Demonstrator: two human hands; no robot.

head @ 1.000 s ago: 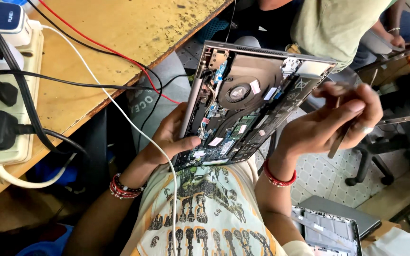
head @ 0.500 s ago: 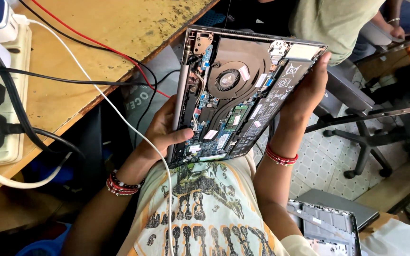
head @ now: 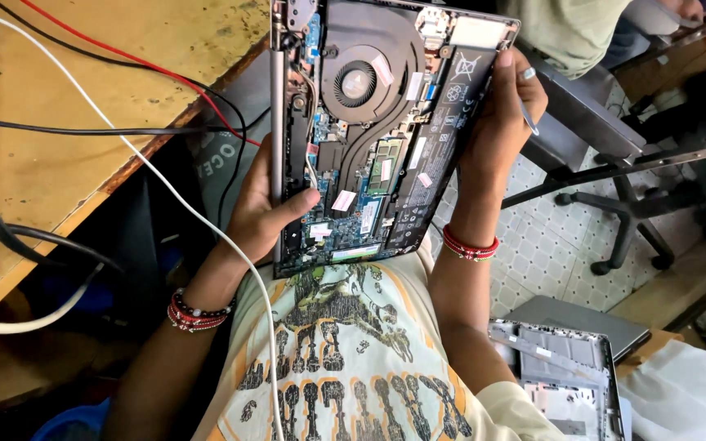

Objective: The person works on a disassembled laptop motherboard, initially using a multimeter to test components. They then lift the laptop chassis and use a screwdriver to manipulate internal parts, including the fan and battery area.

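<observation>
Head view showed both hands, left hand (head: pixel 267 214) and right hand (head: pixel 500 122), fingers gripping an opened laptop (head: pixel 377 139) beside a worn wooden table (head: pixel 124 98) above tiled floor (head: pixel 545 253).

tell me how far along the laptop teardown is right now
Done: the bottom cover is off the laptop, so its fan and boards show. In hand: the left hand and right hand hold it upright, the right also holding a thin tool. Left: the internals still look in place.
</observation>
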